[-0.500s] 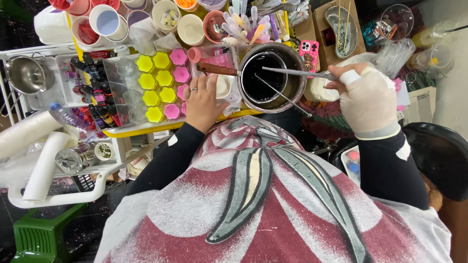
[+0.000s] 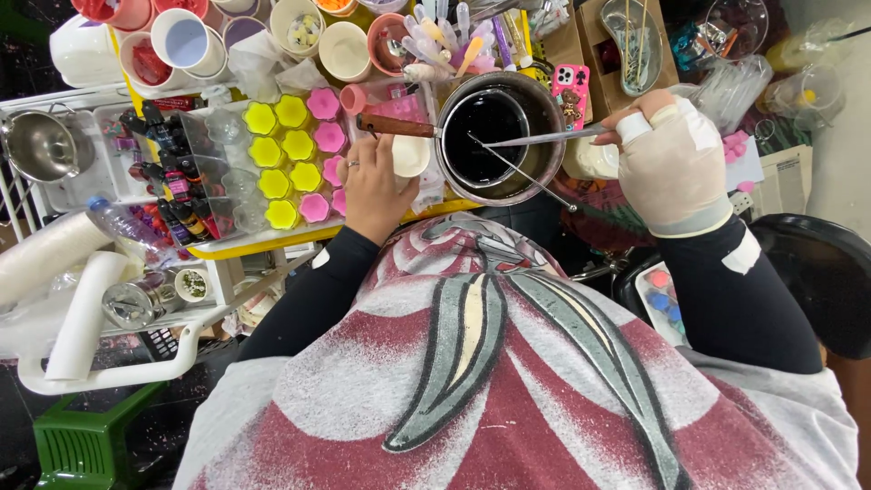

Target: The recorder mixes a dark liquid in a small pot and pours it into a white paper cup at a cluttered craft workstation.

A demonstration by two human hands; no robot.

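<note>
My left hand (image 2: 376, 186) wears a ring and grips a small white cup (image 2: 410, 156) beside the metal pot (image 2: 544, 145). The pot holds a smaller pan of dark liquid (image 2: 485, 127) with a wooden handle (image 2: 395, 126) pointing left. My right hand (image 2: 671, 163), in a pale bandage-like glove, pinches a thin metal stirring tool (image 2: 535, 139) whose tip rests in the dark liquid. A second thin rod (image 2: 535, 181) leans across the pot rim. Yellow and pink flower-shaped moulds (image 2: 295, 159) lie just left of my left hand.
Paper cups (image 2: 186, 41) and bowls crowd the far edge of the yellow tray. A rack of small dye bottles (image 2: 172, 181) stands at left, with a steel bowl (image 2: 41, 145), paper rolls (image 2: 82, 308) and a plastic bottle. A pink phone (image 2: 570, 91) sits behind the pot. A black stool (image 2: 817, 272) is at right.
My left hand has closed around the small white cup and lifted it slightly beside the pot. My right hand holds the stirring tool in much the same place.
</note>
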